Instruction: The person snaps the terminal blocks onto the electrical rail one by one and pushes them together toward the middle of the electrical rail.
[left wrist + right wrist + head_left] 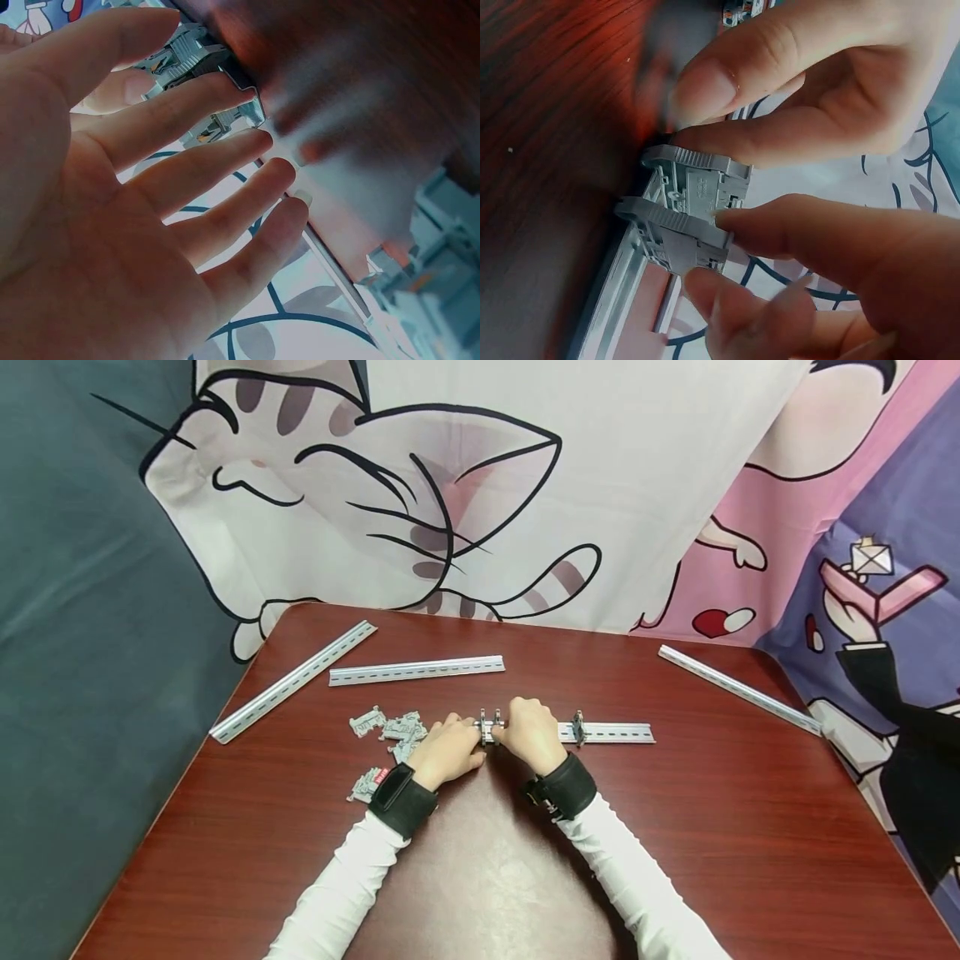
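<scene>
Working the nearer grey clip (676,238) well on the metal strip (618,733), I'd say, means holding it square to the edges and pressing evenly, so it doesn't lean into the farther grey clip (703,186) just beside it. My right hand (528,733) pinches that nearer clip between thumb and finger, nearly closed. My left hand (450,750) lies relaxed, fingers slightly spread and thumb apart, at the farther clip; I can't tell how firmly it touches. The strip lies on the table in front of me, both clips upright on it, a third clip (578,728) well apart, beyond my right hand.
</scene>
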Motion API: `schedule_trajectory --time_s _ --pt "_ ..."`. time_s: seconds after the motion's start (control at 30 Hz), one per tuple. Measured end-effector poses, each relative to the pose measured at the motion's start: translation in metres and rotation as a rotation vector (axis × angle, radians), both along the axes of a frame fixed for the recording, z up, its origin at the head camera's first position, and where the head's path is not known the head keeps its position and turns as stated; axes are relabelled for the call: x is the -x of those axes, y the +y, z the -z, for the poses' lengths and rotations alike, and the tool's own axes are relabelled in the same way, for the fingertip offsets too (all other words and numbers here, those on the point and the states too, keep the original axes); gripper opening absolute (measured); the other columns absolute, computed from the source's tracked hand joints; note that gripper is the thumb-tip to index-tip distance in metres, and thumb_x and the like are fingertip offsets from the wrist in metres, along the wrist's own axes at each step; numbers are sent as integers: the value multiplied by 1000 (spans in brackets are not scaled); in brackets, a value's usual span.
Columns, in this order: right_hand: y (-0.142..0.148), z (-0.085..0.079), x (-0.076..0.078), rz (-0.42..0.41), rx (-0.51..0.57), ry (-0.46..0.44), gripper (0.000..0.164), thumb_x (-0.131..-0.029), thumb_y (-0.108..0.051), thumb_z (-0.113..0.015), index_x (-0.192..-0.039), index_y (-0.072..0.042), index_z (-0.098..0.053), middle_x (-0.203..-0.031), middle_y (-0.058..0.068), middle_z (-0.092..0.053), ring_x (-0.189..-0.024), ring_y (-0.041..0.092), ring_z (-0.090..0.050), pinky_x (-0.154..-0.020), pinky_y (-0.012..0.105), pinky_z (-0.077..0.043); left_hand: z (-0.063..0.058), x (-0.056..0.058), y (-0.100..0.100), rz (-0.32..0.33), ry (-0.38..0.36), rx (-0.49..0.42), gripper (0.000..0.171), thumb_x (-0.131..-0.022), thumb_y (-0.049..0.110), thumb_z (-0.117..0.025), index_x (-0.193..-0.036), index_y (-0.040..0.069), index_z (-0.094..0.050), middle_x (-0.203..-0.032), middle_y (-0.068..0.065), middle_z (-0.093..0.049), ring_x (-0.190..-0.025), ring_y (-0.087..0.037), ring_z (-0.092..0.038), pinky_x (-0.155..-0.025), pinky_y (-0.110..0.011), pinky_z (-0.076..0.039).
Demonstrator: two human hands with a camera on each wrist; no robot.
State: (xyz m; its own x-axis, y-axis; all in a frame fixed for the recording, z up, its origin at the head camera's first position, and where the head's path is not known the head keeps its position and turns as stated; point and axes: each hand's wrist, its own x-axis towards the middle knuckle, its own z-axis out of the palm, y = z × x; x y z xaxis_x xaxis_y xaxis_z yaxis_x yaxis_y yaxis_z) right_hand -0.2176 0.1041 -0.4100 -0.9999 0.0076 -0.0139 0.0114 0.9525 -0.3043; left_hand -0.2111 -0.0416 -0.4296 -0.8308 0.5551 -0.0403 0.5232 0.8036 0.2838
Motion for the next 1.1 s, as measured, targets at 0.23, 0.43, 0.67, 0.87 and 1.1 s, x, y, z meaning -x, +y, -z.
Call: schedule_trajectory --time_s 0.23,0.43,0.67,0.87,1.1 --pt "-4 4 1 -18 -37 64 34 -72 -28 -80 -55 -11 -56 -66 11 -66 -66 35 -68 -51 44 -51 -1 1 1 -9 13 12 15 -86 22 -68 -85 7 -69 -103 -13 -66 -99 -32 -56 -79 -45 -46" --pt "-5 6 4 16 -27 49 34 -70 -28 -80 -53 -13 -55 -68 11 -67 -69 37 -68 -53 46 -52 -4 0 1 -8 17 19 17 -87 24 -69 -80 9 -68 -102 -12 -65 -99 -32 -56 -78 -45 -46" --pt "0 7 4 9 6 16 40 -68 -29 -79 -49 -16 -47 -60 7 -62 -63 33 -66 -48 42 -48 -2 -1 2 -20 12 45 19 -87 27 -69 -78 10 -67 -106 -12 -66 -99 -32 -56 -79 -45 -46" --pt "6 7 6 35 7 -36 41 -69 -29 -80 -49 -16 -47 -60 5 -60 -62 29 -63 -49 41 -46 -1 -2 2 -30 43 54 18 -86 27 -69 -80 10 -68 -104 -11 -67 -98 -31 -57 -78 -45 -47" --pt "10 6 7 45 9 -62 36 -70 -30 -80 -52 -13 -53 -66 7 -63 -62 28 -61 -49 40 -45 -1 -2 2 -31 52 58 20 -87 28 -68 -78 10 -68 -103 -10 -67 -97 -31 -57 -77 -44 -46"
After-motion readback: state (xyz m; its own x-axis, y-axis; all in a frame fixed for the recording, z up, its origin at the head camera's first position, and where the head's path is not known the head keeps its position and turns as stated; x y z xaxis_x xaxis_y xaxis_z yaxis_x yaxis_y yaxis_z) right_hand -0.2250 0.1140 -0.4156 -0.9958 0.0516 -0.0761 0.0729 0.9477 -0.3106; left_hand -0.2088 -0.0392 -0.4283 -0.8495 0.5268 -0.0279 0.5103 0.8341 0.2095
